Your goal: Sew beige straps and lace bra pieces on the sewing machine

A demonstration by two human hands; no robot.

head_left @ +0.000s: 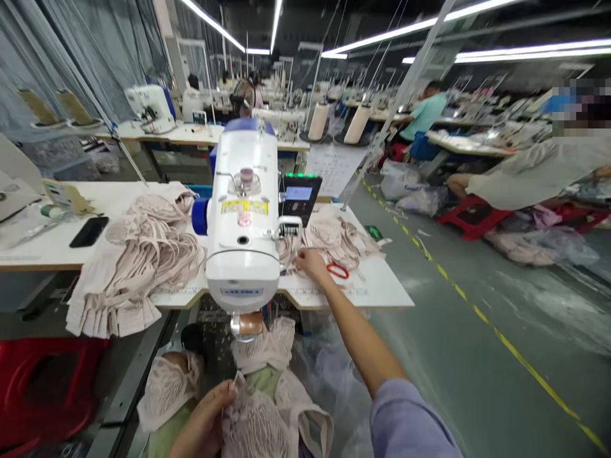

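Note:
My left hand [210, 410] is low in the view, its fingers closed on a pale pink lace garment piece [260, 423] that lies across my lap. My right hand [310, 261] reaches over the white table [382, 286] to the right of the white sewing machine [243, 216]. Its fingers are curled down onto a pile of pale pink pieces [334, 238], right next to red-handled scissors [338, 270]. Whether the right hand grips anything is unclear. More lace fabric [262, 346] hangs under the machine head.
A large heap of pink pieces [143, 254] lies left of the machine and hangs over the table edge. A black phone [89, 231] sits further left. A control panel [298, 197] stands behind the machine. Other workers sit at tables behind and right. A yellow floor line [477, 312] marks the aisle.

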